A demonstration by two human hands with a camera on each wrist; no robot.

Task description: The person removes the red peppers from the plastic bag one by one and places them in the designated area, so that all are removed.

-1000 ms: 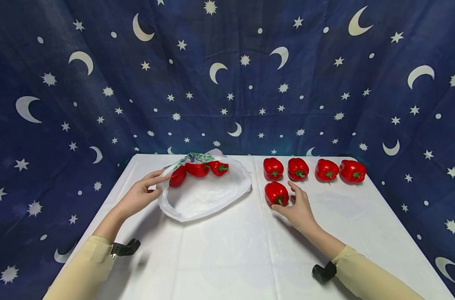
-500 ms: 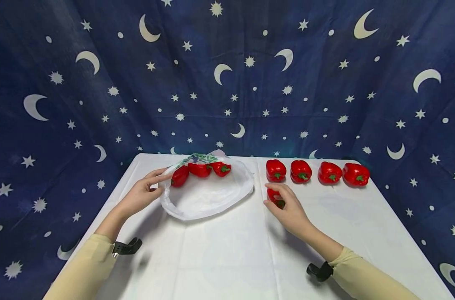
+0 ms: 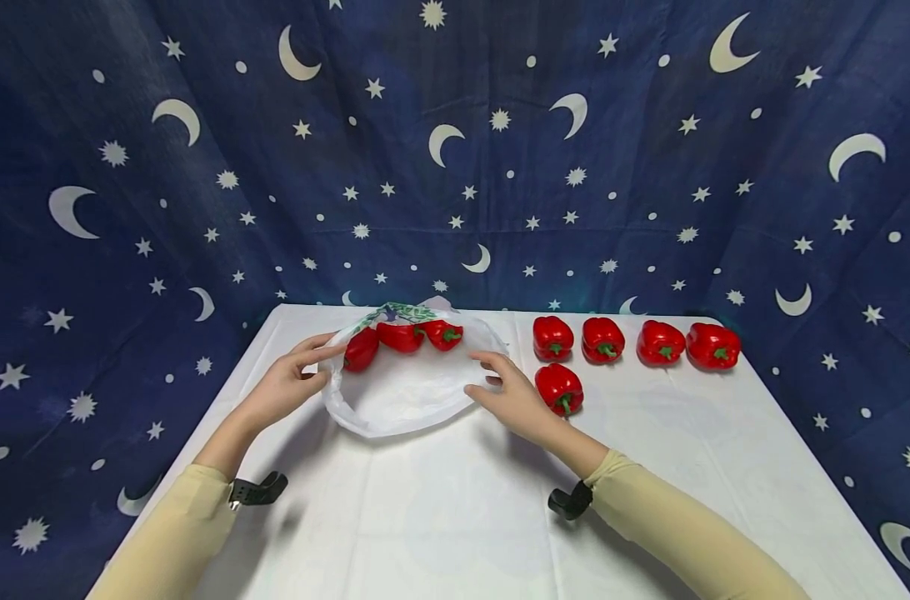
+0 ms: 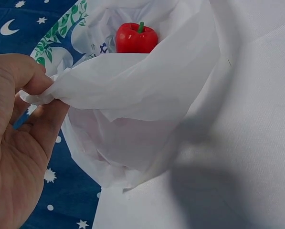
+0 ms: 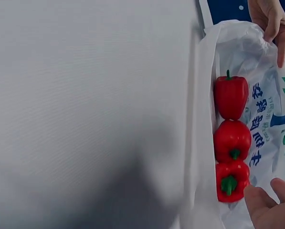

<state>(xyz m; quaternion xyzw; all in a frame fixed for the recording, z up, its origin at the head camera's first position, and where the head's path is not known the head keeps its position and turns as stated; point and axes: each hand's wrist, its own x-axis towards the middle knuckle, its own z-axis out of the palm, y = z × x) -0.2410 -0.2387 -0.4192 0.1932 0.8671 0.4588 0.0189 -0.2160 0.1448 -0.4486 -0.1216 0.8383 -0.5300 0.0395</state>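
A white plastic bag point(image 3: 395, 421) with a green tree print lies with its mouth open toward me. Inside are three red bell peppers point(image 5: 232, 141), side by side. My left hand point(image 3: 278, 392) pinches the bag's left rim between thumb and fingers, plain in the left wrist view, where one pepper point(image 4: 136, 38) shows past the raised plastic. At the bag's right side, my right hand point(image 3: 521, 402) has its thumb and fingers spread apart with nothing between them, fingertips over the bag opening. Just behind it, a loose bell pepper point(image 3: 559, 388) sits on the table.
Along the table's back right stand several more red bell peppers, from one near the bag point(image 3: 552, 337) to one at the far right point(image 3: 713, 346). A dark blue curtain point(image 3: 395, 208) with moons and stars hangs behind the white-covered table point(image 3: 440, 517).
My right hand has moved left from the loose front pepper to the bag's right side; that pepper stays on the table. My left hand keeps hold of the rim.
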